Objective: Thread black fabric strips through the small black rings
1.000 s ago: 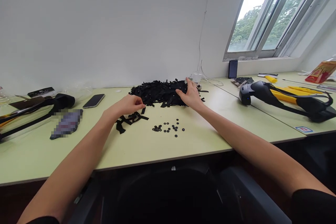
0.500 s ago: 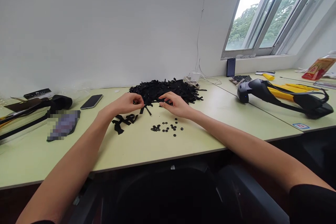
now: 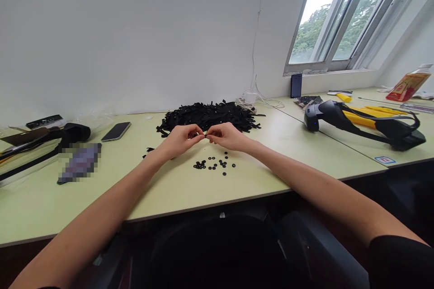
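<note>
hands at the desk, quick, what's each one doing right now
Left hand: closed in a pinch; anything held is too small to tell.
Right hand: closed in a pinch against the left; same, cannot tell.

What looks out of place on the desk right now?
A few black strips lie apart from the main pile, just left of the left hand. They look like strays. The small black rings in front of the right hand are scattered loosely, not stacked.

The left hand (image 3: 179, 140) and right hand (image 3: 228, 137) are bare, as are the slim forearms (image 3: 91, 207), which run back into black sleeves (image 3: 396, 262) at the picture's lower corners.
</note>
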The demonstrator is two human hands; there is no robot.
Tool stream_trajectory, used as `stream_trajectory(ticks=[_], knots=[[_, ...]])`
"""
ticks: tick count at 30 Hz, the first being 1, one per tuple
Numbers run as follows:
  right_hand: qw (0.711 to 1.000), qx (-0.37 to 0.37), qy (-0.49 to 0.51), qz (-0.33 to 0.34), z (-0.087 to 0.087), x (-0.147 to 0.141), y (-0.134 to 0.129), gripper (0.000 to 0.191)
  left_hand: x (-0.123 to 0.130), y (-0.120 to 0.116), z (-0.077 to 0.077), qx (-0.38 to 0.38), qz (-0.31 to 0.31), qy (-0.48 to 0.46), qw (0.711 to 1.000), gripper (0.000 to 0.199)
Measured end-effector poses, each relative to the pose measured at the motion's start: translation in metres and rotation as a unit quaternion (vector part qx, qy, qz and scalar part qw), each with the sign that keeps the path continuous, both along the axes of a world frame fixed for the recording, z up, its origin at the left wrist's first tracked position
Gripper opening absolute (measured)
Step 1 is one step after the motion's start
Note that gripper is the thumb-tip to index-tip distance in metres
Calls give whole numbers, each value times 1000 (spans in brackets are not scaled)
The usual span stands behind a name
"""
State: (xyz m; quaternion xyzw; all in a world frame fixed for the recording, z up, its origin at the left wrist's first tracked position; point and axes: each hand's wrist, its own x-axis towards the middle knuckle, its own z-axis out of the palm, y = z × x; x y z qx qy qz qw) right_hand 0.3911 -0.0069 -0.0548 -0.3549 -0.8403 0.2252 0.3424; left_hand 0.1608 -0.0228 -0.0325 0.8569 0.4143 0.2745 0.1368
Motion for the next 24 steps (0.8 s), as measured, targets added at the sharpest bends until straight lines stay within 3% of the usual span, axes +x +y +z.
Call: stream_trajectory(ticks=[3,5,10,15,20,24], knots=[[998,23,27,-51,1,3,5,16,6,-6,-2,-75,8,-9,997,38],[996,33,47,-75,0,6,10,14,12,-11,-5,-96,-34,1,995,36],[992,50,64,-93,-2,9,14,6,30,-23,-14,-3,-159,55,986,33],[995,49,48,-76,-1,6,8,9,35,-25,-18,63,-218,114,967,40],[995,43,41,-76,0,5,6,9,33,-21,-19,92,-210,160,960,40],[996,29,38,-71,0,5,7,9,25,-15,-14,100,-143,169,970,28]])
